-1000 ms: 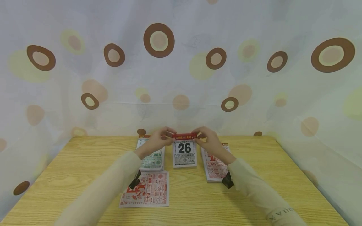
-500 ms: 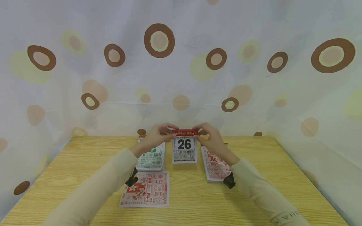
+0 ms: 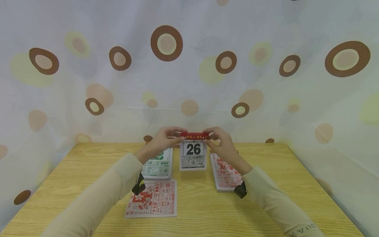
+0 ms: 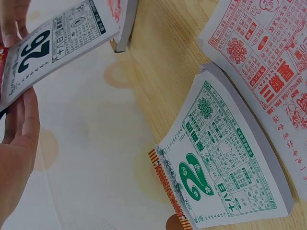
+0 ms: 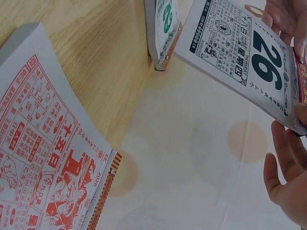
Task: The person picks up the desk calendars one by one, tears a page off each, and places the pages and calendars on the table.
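Note:
A small tear-off calendar with a red top strip and a black 26 is held up above the table's far part. My left hand pinches the strip's left end between thumb and fingers. At the other end my right hand grips it the same way. In the right wrist view the calendar hangs tilted, its pad of sheets seen edge-on. Below my left hand lies a thicker calendar with green print. One with red print lies below my right hand, partly hidden by it in the head view.
A loose red-printed calendar sheet lies flat on the wooden table, in front of the green-printed calendar. Behind the table's far edge hangs a pale curtain with brown and yellow circles.
Both hands have raised the small calendar from about the tabletop to above it, a little toward the curtain's height. The other calendars and the loose sheet have stayed put.

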Tool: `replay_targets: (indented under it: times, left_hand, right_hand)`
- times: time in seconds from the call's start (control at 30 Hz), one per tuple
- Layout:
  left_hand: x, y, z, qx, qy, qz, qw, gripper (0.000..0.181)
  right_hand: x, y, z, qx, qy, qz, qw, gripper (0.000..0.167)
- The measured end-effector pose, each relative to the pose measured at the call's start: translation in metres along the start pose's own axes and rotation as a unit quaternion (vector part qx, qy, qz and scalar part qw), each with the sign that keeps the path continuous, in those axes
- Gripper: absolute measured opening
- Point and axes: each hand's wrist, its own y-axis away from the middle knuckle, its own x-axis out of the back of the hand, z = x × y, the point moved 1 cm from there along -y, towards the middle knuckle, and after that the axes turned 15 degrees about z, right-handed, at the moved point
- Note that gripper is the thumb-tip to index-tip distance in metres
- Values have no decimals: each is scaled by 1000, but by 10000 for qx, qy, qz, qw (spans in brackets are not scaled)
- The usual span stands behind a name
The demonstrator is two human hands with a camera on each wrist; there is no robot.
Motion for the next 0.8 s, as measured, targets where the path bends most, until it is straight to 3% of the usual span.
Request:
replay_targets:
  times: [0.3, 0.6, 0.8]
  left_hand:
    - [-2, 0, 2, 164, 167, 119, 9997, 33]
    - [0, 1, 4, 336, 303, 235, 9987, 32]
    - [1, -1, 4, 426, 421, 319, 9977, 32]
  right_hand:
    - [2, 1, -5, 142, 210, 234, 9994, 37]
    - [3, 12, -17, 611, 355, 884, 9936, 32]
    - [-4, 24, -22, 929, 354, 745, 9923, 35]
